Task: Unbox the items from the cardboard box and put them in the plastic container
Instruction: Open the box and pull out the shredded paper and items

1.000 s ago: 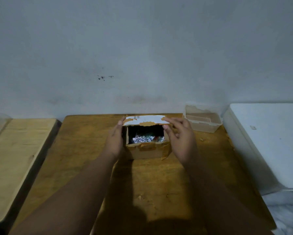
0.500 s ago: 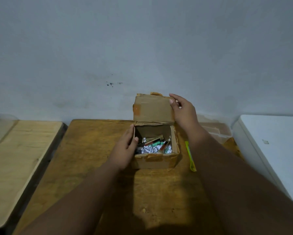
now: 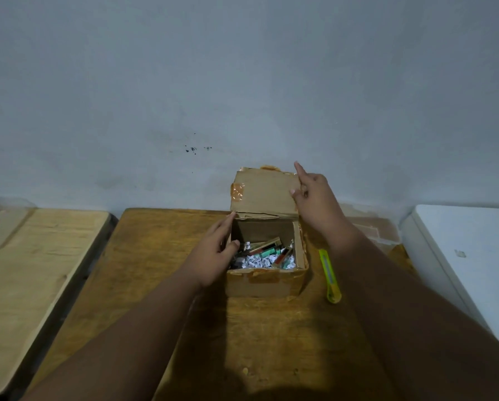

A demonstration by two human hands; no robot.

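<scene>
The cardboard box (image 3: 267,273) sat open on the wooden worktop (image 3: 161,250), small items (image 3: 267,253) inside. The left hand (image 3: 213,254) braced its left wall, fingers loose. The right hand (image 3: 314,198), open, touched the raised flap (image 3: 264,192). A yellow cutter (image 3: 332,274) lay just beside.

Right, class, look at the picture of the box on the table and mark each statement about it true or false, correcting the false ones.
1. The cardboard box has its lid flap raised. True.
2. The yellow cutter lies inside the box. False: it lies on the table, right of the box.
3. The right hand is at the flap's right edge. True.
4. The left hand holds a green item in the air. False: it rests at the box's left edge, holding nothing.
</scene>
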